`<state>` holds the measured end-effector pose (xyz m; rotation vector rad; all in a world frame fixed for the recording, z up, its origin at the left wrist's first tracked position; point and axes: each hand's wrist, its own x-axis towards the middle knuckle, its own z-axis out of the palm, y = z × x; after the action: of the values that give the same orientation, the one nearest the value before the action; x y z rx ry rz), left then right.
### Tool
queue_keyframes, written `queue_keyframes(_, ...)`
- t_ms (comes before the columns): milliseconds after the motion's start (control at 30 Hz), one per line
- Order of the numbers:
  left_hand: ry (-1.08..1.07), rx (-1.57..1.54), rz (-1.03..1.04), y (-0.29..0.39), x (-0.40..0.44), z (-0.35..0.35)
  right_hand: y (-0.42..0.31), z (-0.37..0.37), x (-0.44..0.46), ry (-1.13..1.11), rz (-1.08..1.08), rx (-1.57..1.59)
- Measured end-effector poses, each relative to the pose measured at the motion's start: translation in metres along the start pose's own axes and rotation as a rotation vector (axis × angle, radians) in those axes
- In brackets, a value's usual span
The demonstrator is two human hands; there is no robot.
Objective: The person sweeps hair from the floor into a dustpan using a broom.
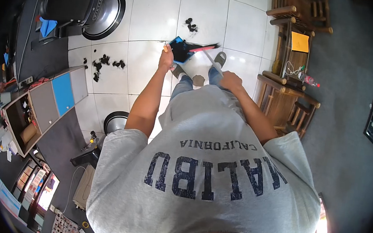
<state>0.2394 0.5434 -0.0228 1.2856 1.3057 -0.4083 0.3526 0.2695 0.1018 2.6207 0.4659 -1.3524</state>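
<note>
My left hand is closed on the handle of a blue dustpan, which holds a heap of black hair. My right hand grips the pale stick of a broom. The broom's red head with black bristles lies at the dustpan's right side, over the hair. Clumps of black hair lie on the white tiles beyond the dustpan. More clumps are scattered to the left.
A black barber chair with a round metal base stands at the upper left. Another round base is nearer, on the left. Cabinets line the left wall. Bamboo seats are on the right. My feet are just behind the dustpan.
</note>
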Motion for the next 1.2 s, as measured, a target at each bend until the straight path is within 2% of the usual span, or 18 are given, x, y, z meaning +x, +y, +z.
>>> queue_keyframes(100, 0.013, 0.010, -0.004, 0.006, 0.009, -0.010, 0.034, 0.001, -0.015, 0.064, -0.050, 0.171)
queue_keyframes(233, -0.014, 0.012, -0.012, 0.006, 0.021, -0.018, 0.025, -0.040, -0.039, 0.007, 0.000, 0.238)
queue_keyframes(333, -0.046, 0.008, -0.024, 0.010, 0.018, -0.019, 0.028, -0.023, 0.016, 0.167, -0.123, 0.056)
queue_keyframes(367, -0.053, 0.010, -0.030, 0.010, 0.015, -0.021, 0.018, -0.023, 0.024, 0.170, -0.099, 0.019)
queue_keyframes(567, -0.033, 0.039, -0.011, 0.005, 0.014, -0.016, -0.040, -0.006, 0.005, 0.020, -0.150, -0.202)
queue_keyframes(667, -0.035, 0.080, 0.041, -0.008, 0.012, -0.015, -0.015, -0.014, -0.014, -0.004, -0.068, -0.074)
queue_keyframes(733, -0.032, 0.097, 0.069, -0.014, 0.010, -0.017, 0.011, -0.033, -0.040, -0.057, -0.094, 0.046)
queue_keyframes(800, -0.033, 0.100, 0.069, -0.014, 0.002, -0.019, 0.037, -0.050, -0.064, -0.118, -0.039, 0.262)
queue_keyframes(833, -0.038, 0.085, 0.060, -0.016, 0.001, -0.020, 0.053, -0.048, -0.071, -0.081, -0.025, 0.314)
queue_keyframes(967, -0.069, 0.046, 0.036, -0.027, 0.011, -0.036, 0.112, -0.024, -0.069, 0.037, 0.083, 0.560)
queue_keyframes(1067, -0.097, -0.021, 0.022, -0.037, -0.006, -0.062, 0.154, 0.006, -0.042, 0.026, 0.168, 0.521)
queue_keyframes(1200, -0.061, -0.074, -0.006, -0.048, -0.050, -0.095, 0.153, 0.034, -0.012, -0.092, 0.357, 0.720)
